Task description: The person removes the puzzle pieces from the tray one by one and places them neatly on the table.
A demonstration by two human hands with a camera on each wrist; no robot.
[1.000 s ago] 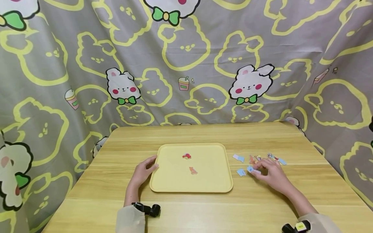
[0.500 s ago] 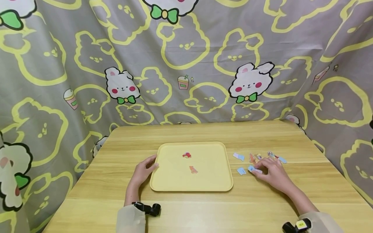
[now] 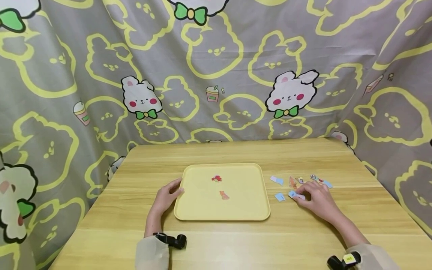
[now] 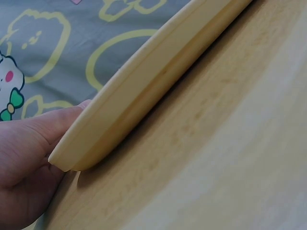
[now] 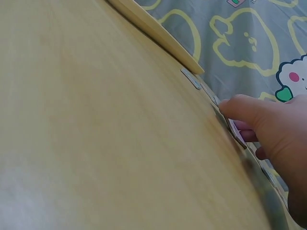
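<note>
My left hand grips the left rim of a pale yellow tray, thumb over the edge; the left wrist view shows the tray's side in the hand. Right of the tray, my right hand pinches a flat blue-and-pink cut-out piece between thumb and fingers. In the right wrist view that piece stands tilted at the table. On the tray lie a red piece and an orange piece, apart from each other.
Around my right hand lie more flat pieces: a pink-and-blue one, a blue one, an orange one and several behind the fingers, partly hidden. A patterned curtain rises behind the wooden table.
The right hand has shifted very slightly to the right with the blue-and-pink piece. The left hand keeps its grip on the tray; the head view has tilted slightly.
</note>
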